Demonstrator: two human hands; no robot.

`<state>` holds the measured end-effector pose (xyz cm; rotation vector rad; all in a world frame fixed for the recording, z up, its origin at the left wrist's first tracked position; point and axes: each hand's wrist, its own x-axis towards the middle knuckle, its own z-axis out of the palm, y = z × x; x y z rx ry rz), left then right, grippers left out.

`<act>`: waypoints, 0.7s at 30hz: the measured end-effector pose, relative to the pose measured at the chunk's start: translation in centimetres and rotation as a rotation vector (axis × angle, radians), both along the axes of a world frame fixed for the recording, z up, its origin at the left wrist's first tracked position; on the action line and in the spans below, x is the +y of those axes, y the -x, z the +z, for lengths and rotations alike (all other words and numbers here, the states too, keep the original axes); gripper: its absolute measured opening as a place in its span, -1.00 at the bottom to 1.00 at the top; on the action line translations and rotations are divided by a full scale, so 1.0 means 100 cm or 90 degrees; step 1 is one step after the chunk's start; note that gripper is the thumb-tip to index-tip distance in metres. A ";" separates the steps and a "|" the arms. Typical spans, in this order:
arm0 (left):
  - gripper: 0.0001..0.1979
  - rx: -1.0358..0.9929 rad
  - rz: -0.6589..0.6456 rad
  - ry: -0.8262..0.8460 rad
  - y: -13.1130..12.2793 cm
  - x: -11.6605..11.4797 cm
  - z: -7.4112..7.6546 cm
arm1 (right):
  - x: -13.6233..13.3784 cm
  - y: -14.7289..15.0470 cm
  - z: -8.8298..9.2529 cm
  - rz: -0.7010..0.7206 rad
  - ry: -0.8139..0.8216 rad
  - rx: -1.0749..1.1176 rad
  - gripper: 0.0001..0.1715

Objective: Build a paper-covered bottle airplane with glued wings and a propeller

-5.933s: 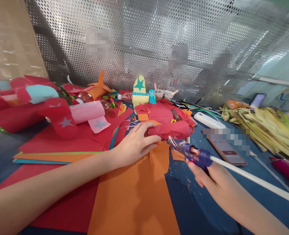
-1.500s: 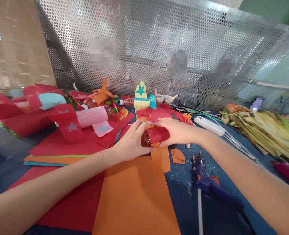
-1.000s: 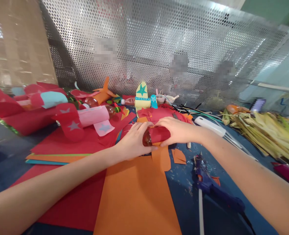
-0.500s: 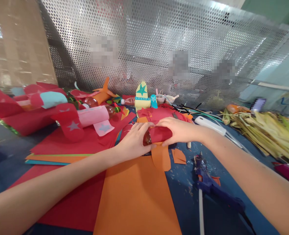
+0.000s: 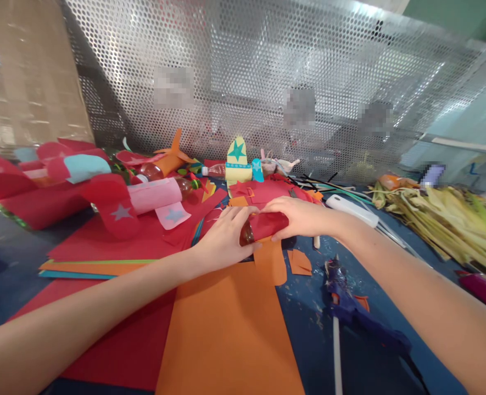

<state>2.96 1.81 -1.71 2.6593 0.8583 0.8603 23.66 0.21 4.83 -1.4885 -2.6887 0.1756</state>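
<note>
A small plastic bottle wrapped in red paper (image 5: 266,226) lies on its side at the middle of the table, and both my hands grip it. My left hand (image 5: 222,241) curls round its brown, uncovered left end. My right hand (image 5: 298,218) presses the red paper down over the right part, thumb underneath. An orange paper flap (image 5: 271,262) hangs from below the bottle onto the large orange sheet (image 5: 226,334). The blue glue gun (image 5: 352,312) lies on the blue table to the right of the sheet, with a white glue stick (image 5: 336,356) pointing toward me.
Finished paper-covered bottle planes (image 5: 144,195) and red paper sheets (image 5: 115,241) crowd the left. A yellow plane with a teal star (image 5: 238,162) stands at the back. Dried leaf strips (image 5: 444,219) pile up at right, beside a white case (image 5: 352,209). A perforated metal screen (image 5: 267,82) closes the back.
Earlier my right hand held the glue gun by the bottle; the gun now lies on the table. Over the last second both hands stay on the red-wrapped bottle, shifting only slightly.
</note>
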 end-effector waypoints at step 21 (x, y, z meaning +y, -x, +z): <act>-0.49 0.021 0.014 0.007 -0.001 -0.002 0.001 | -0.001 -0.002 0.004 0.006 0.026 -0.029 -0.32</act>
